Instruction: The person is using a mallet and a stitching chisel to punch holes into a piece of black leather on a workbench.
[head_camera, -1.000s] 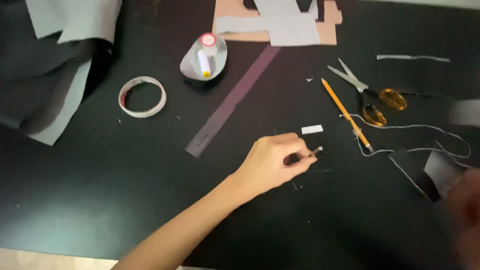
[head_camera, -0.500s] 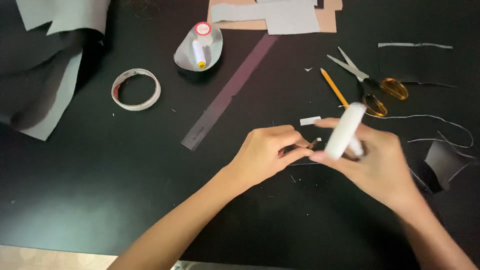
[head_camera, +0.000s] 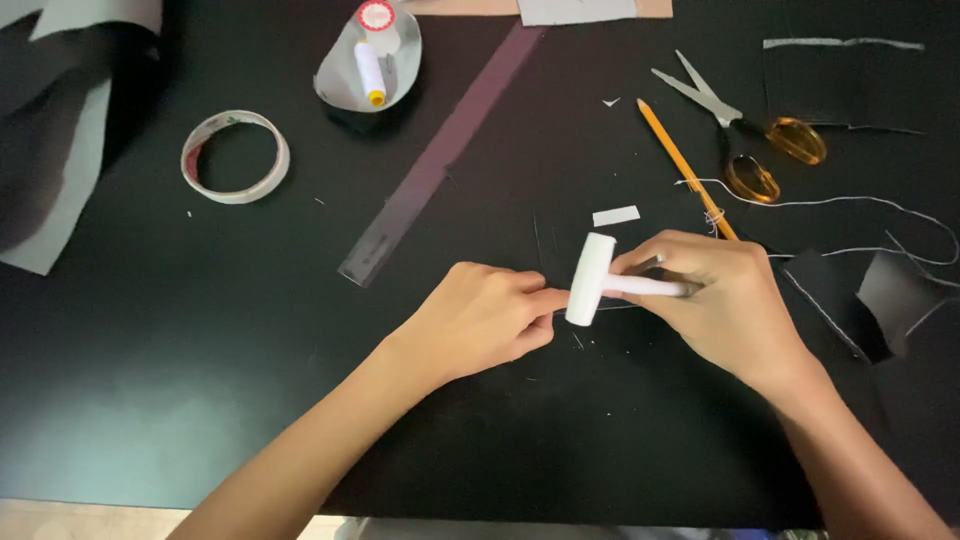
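Observation:
My right hand (head_camera: 725, 300) grips the thin handle of a small white T-shaped paper piece (head_camera: 590, 280), a rolled tube crossed on a thinner roll, holding it just above the black table. My left hand (head_camera: 480, 318) has its fingers curled, and its fingertips pinch against the tube's lower left side. Whether something small lies between those fingertips is hidden. A tiny white paper strip (head_camera: 615, 215) lies just beyond the tube.
An orange pencil (head_camera: 685, 165), scissors with amber handles (head_camera: 745, 130) and a loose white thread (head_camera: 860, 205) lie at the right. A tape ring (head_camera: 235, 155), a clear ruler (head_camera: 445, 150), a glue bottle on a dish (head_camera: 370, 60) and grey paper sheets (head_camera: 60, 200) lie left and back.
My right hand came in from the right with the white paper piece and brought it against my left hand's fingertips. The left hand stayed nearly in place.

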